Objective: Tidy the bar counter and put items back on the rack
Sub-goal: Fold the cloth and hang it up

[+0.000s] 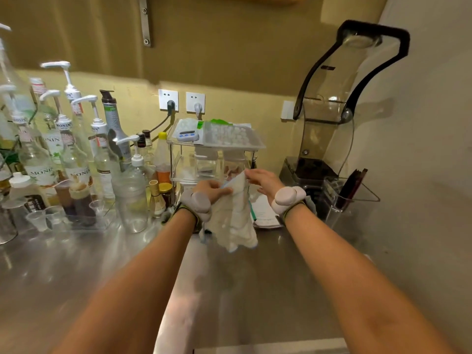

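A pale, crumpled cloth (pixel 233 215) hangs above the steel counter (pixel 245 282), held up by both hands. My left hand (pixel 210 190) grips its upper left part, and my right hand (pixel 263 181) pinches its top right corner. Both wrists carry grey sensor bands. Just behind the hands stands a clear acrylic rack (pixel 178 159) with two tiers. On its top lie a small digital timer (pixel 187 135) and a clear tray of white pieces (pixel 231 137).
Many syrup pump bottles (pixel 76 149) and small plastic cups (pixel 40 218) crowd the counter's left. A blender with a clear sound cover (pixel 329 118) stands at the right, a clear holder (pixel 342 200) in front of it. Two wall sockets (pixel 181 100) sit behind the rack.
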